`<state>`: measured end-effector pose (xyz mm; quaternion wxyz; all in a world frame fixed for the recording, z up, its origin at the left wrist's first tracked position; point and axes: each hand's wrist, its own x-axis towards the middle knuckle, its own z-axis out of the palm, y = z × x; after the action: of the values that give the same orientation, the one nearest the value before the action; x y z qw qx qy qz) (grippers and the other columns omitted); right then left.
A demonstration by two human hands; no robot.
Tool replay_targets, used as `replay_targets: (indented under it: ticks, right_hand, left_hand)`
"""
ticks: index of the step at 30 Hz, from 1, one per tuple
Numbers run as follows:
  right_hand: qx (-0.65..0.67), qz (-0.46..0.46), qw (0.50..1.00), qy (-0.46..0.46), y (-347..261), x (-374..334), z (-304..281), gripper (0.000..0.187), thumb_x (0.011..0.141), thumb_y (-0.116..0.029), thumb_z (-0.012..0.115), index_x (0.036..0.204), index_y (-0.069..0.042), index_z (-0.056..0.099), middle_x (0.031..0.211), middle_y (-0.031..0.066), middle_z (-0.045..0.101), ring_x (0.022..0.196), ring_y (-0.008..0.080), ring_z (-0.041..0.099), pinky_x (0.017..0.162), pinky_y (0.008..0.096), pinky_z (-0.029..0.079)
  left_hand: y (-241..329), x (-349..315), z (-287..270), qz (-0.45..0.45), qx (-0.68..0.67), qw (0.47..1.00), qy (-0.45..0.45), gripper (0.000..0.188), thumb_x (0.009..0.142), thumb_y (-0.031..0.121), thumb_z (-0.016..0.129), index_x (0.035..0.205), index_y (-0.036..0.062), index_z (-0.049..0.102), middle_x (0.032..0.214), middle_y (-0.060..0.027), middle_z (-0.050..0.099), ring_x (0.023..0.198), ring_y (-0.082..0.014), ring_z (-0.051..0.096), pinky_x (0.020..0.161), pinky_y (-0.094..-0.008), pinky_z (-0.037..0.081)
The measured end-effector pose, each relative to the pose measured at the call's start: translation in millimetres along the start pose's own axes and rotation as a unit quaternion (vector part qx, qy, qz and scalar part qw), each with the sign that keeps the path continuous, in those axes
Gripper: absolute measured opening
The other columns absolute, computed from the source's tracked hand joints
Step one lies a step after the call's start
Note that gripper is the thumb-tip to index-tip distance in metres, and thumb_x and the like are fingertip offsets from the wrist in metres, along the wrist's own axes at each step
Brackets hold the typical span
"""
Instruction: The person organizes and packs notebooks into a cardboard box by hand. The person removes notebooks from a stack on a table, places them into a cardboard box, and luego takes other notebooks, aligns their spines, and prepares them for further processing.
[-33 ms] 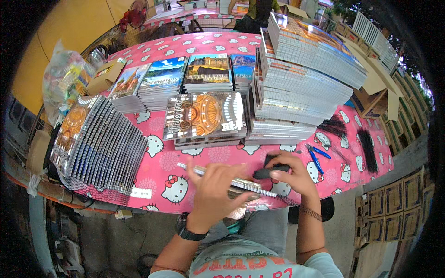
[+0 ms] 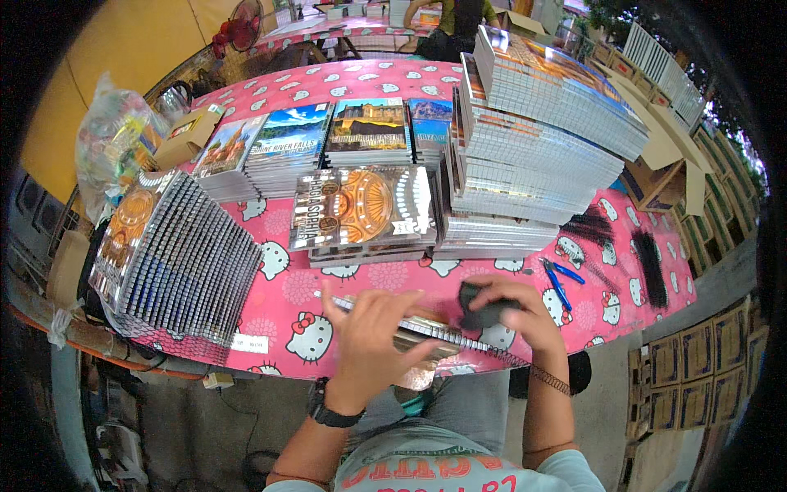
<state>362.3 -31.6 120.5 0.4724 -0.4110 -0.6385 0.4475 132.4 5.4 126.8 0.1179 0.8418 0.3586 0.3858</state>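
Note:
My left hand is closed round a thin book, its punched edge turned up and slanting down to the right. A dark spiral binding coil runs out of the right end of that edge toward my right wrist. My right hand grips a black, blurred, block-like thing just above the coil; its kind is not clear. The book's lower part is mostly hidden behind my left hand.
Tall stacks of books stand at left and right, with a shorter stack ahead. Blue nippers and black coils lie at right. The pink patterned table ends close to my body. Cardboard boxes stand beyond.
My right hand and the black thing have shifted slightly right. The coil now shows as a longer line reaching my right wrist. My left hand keeps hold of the book.

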Motion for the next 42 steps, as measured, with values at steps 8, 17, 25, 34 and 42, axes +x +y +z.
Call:
replay_targets:
  ticks: [8,17,25,34,42]
  right_hand:
    - [0.037,-0.012,0.992,-0.123,-8.4,19.6,2.7,0.051,0.077,-0.048,0.058,0.098,-0.002,0.064,0.108,0.0164,0.059,0.105,0.0255,0.052,0.086,0.0355,0.041]
    - [-0.049,0.014,0.994,-0.093,-4.5,33.2,15.9,0.051,0.076,-0.048,0.059,0.096,-0.001,0.065,0.111,0.0180,0.058,0.108,0.0283,0.051,0.090,0.0363,0.039]
    - [-0.027,0.018,0.992,-0.121,7.2,53.1,20.5,0.048,0.080,-0.040,0.059,0.104,0.002,0.060,0.112,0.0158,0.058,0.107,0.0268,0.051,0.094,0.0354,0.036]
    - [0.041,0.011,0.991,-0.130,1.2,75.6,34.9,0.052,0.079,-0.046,0.058,0.101,0.001,0.062,0.110,0.0141,0.059,0.103,0.0226,0.053,0.092,0.0354,0.039]
    - [0.059,0.009,0.988,-0.139,5.3,83.7,45.6,0.045,0.082,-0.039,0.057,0.103,0.000,0.061,0.112,0.0149,0.058,0.103,0.0227,0.052,0.091,0.0347,0.039]
  left_hand:
    - [-13.7,0.6,-3.1,-0.006,-0.004,1.000,-0.012,0.056,0.055,0.030,0.078,0.104,0.0112,0.056,0.085,0.0005,0.059,0.088,-0.0178,0.053,0.100,-0.0591,0.006]
    - [-62.5,-31.2,0.7,-0.225,-0.437,0.861,0.130,0.067,0.068,0.010,0.074,0.125,0.0023,0.039,0.115,-0.0086,0.050,0.109,-0.0195,0.046,0.095,-0.0342,0.035]
    - [-59.3,-29.5,7.3,-0.257,-0.554,0.772,0.175,0.050,0.080,0.000,0.060,0.127,-0.0025,0.041,0.106,-0.0035,0.052,0.098,-0.0100,0.048,0.088,-0.0236,0.037]
    - [-64.4,-36.2,10.1,-0.285,-0.551,0.759,0.196,0.044,0.082,0.005,0.061,0.123,0.0001,0.048,0.090,0.0026,0.050,0.079,-0.0045,0.044,0.069,-0.0179,0.036]
    - [-68.6,-34.6,15.6,-0.277,-0.529,0.777,0.198,0.034,0.085,0.009,0.057,0.118,0.0029,0.054,0.082,0.0053,0.046,0.074,-0.0042,0.042,0.065,-0.0169,0.033]
